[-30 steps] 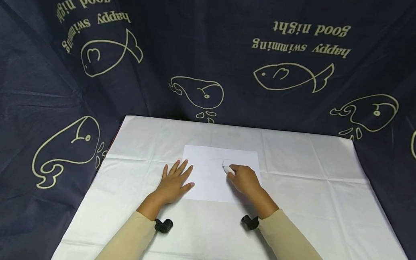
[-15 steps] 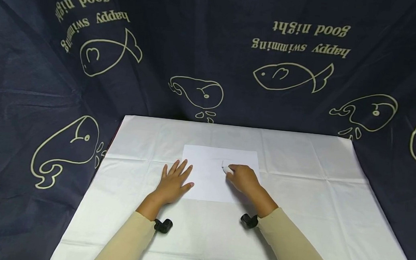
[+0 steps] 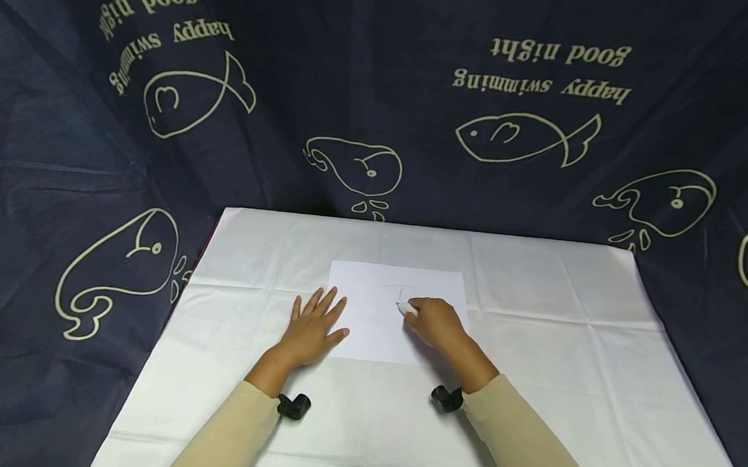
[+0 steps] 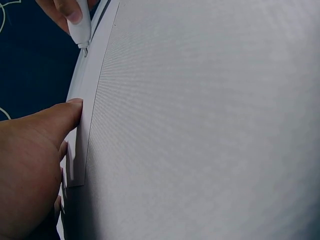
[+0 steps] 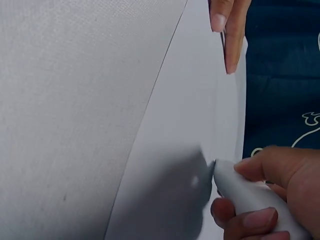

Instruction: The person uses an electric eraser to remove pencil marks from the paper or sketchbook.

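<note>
The right hand [image 3: 438,325] holds a fat white pen [image 5: 250,192], with its fingers and thumb curled around it. The pen leans over, and its thin tip points down at a sheet of white paper [image 3: 370,334], near the middle. Little thin dark lines [image 3: 400,292] show on the paper by the tip. The hand makes a dark shadow on the sheet. The left hand [image 3: 308,336] grips nothing. Its fingers are straight and spread wide, and it lies flat at the left edge of the paper, with the thumb tip on the sheet. The pen is well apart from this hand. Both arms have tan sleeves [image 3: 529,440], and a small black thing [image 3: 294,406] sits at each wrist. Under the paper is a big white cloth [image 3: 566,377] with fold lines, spread over a table. Behind it and at the sides hangs a dark blue cloth [image 3: 373,60]. It has pale yellow fish and whales on it, and the words "good night" and "happy swimming" are upside down.
</note>
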The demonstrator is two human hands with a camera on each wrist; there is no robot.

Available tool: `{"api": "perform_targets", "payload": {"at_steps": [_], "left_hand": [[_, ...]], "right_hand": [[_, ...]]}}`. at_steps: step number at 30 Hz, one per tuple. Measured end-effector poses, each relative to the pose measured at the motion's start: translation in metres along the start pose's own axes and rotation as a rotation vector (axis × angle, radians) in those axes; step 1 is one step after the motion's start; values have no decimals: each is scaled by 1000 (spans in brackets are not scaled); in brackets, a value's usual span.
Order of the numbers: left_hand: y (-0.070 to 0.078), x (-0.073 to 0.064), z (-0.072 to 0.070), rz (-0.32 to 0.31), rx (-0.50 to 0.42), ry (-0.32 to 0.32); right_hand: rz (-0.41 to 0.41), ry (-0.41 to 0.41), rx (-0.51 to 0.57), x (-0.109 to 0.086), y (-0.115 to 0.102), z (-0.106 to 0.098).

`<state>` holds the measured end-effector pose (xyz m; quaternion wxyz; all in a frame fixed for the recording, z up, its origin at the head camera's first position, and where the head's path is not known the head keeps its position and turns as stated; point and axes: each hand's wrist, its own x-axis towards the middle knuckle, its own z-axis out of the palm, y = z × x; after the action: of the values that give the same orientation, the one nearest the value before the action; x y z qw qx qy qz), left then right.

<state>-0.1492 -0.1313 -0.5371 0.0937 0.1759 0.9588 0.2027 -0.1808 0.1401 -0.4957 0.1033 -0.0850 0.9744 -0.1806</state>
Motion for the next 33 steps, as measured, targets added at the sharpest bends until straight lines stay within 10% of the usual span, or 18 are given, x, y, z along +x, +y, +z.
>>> {"api": "perform_targets", "payload": {"at_steps": [33], "left_hand": [[-3,2,2,5,8,13]], "right_hand": [[20,-5,-25,1,-2,-4]]}}
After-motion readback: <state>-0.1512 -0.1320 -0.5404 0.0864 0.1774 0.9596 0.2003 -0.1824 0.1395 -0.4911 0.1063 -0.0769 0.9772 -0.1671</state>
